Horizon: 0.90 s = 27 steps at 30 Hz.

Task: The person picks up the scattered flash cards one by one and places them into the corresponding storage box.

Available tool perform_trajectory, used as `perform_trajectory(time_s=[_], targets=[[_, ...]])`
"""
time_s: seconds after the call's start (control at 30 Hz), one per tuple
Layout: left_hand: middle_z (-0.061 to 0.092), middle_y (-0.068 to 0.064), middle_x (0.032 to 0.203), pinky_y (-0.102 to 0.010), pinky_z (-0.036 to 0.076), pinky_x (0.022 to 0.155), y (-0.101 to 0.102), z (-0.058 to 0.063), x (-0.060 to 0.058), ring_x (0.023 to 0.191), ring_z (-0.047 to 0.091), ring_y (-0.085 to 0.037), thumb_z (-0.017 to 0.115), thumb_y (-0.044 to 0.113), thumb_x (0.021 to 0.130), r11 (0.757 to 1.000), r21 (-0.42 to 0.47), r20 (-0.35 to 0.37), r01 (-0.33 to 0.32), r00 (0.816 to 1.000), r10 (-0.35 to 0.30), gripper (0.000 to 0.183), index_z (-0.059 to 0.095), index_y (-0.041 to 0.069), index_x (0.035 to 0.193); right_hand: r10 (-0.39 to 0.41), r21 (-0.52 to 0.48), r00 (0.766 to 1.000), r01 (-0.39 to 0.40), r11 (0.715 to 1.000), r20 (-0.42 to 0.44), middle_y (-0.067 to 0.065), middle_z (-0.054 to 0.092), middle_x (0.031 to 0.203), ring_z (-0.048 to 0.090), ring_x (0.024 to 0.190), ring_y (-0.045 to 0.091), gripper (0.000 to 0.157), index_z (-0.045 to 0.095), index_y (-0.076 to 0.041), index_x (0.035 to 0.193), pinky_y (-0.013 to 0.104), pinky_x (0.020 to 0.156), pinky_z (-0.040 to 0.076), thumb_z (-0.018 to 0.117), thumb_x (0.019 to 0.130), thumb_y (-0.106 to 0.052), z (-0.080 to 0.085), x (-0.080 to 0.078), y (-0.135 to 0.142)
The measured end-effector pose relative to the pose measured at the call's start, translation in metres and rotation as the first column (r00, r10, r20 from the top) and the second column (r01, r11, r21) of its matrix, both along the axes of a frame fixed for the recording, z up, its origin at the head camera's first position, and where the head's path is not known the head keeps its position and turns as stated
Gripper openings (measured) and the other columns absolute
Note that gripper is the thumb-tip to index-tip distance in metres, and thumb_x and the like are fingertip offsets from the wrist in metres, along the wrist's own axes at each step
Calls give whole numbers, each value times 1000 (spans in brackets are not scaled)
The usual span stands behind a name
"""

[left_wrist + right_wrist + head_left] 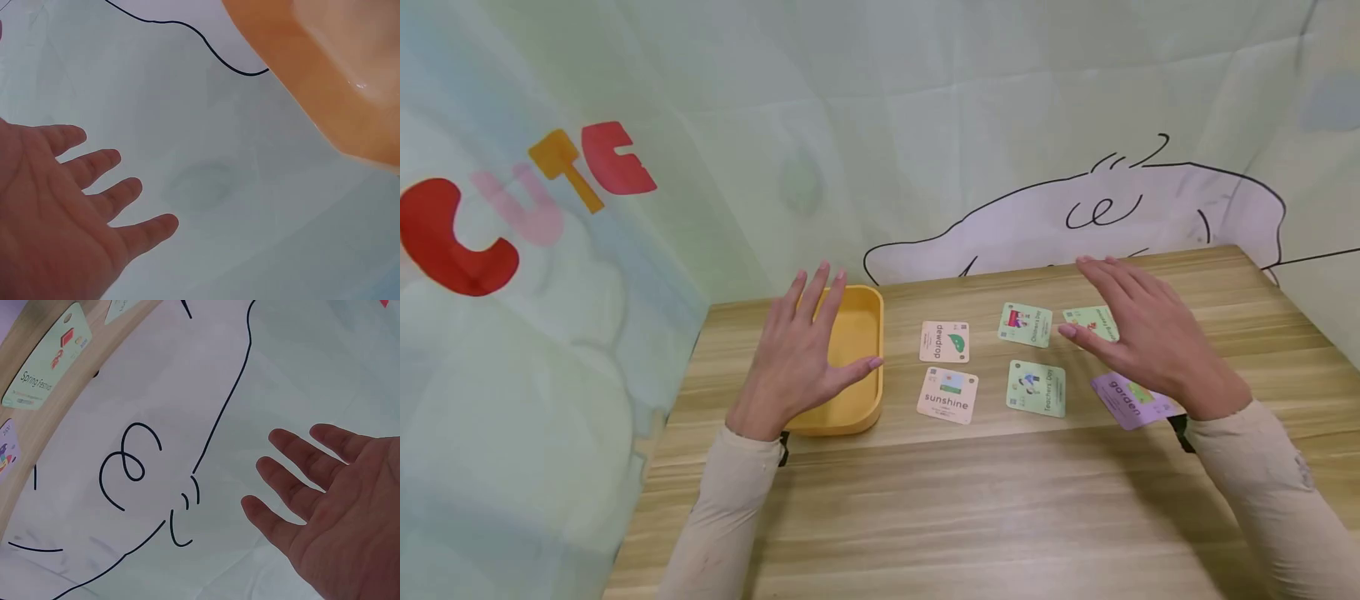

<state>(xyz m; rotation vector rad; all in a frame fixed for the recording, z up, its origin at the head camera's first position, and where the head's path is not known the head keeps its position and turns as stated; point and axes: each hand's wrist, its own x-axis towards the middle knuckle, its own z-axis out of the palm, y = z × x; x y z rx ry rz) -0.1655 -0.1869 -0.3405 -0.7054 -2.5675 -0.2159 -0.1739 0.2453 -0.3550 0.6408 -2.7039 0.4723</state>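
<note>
My left hand [793, 358] hovers over a yellow rounded tray [881, 333], fingers extended and thumb spread, hiding much of its left side. At the right, my right hand [1157, 342] hangs above the cards with straight fingers. Beneath it, a green "Spring Festival" card [1086, 317] and a purple "garden" card [1127, 404] are partly covered. Between the hands lie a pink "dewdrop" card [944, 342], a pink "sunshine" card [947, 395], a green "Children's Day" card [1025, 324] and a green "Teachers' Day" card [1036, 388]. Both palms look bare in the wrist views.
The cards and tray rest on a wood-grain table [925, 517]. Behind it hangs a pale printed cloth [820, 150] with a line drawing; coloured letters decorate the left side. In the right wrist view, another purple card [7, 450] shows at the left edge.
</note>
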Motion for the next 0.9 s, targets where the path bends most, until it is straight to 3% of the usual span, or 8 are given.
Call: perform_trajectory(time_s=[0.2,0.4,0.73,0.9], targets=[[25,-18,166,-63,30,114,-3,0,5,149,26,-47,45,81,87,1000,-13,57,-18,998,19,106,25,7,161,-1,1,1000,1,1000,13,15,39,159,33,146,41,84,28,-14,161,67,112,27,62,95,-54,-1,2,2],[23,-19,166,-57,27,119,-8,-2,8,149,28,-44,56,71,87,1000,-15,94,-25,995,26,104,23,6,161,1,4,1000,-1,1000,27,16,39,159,34,144,43,83,27,-14,161,68,111,27,61,96,-54,-1,4,4],[23,-17,166,-61,47,101,-20,-9,16,141,42,-43,67,65,85,997,32,153,-68,986,63,106,22,7,162,1,-2,999,-1,1000,34,18,41,157,36,143,44,83,29,-14,160,66,112,27,63,95,-53,-2,6,7],[27,-21,164,-59,47,103,-27,-14,20,142,42,-42,68,62,86,994,51,175,-92,981,82,105,21,5,161,-5,8,999,4,1000,50,18,40,157,36,142,44,84,28,-15,161,63,114,27,63,95,-54,0,8,9]])
